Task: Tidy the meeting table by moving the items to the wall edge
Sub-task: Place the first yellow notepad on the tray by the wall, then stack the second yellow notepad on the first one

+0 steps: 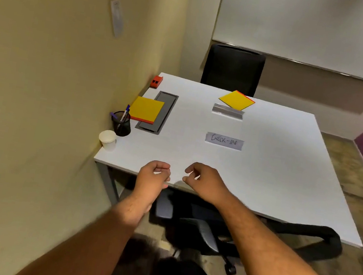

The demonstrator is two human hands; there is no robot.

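Note:
A white meeting table (266,170) stands against the left wall. Along the wall side sit a white paper cup (107,140), a black mesh pen holder (121,123) with pens, a yellow pad (146,109) and a small red object (156,81). Out in the middle lie a second yellow pad (236,99), a clear sign stand (228,112) and a "CHECK-IN" name sign (224,141). My left hand (153,176) and my right hand (204,179) hover over the near table edge, fingers loosely curled, holding nothing.
A grey cable tray lid (159,114) is set into the table near the wall. One black chair (233,70) stands at the far side. Another chair (203,227) is tucked under the near edge. A whiteboard (314,27) hangs on the far wall.

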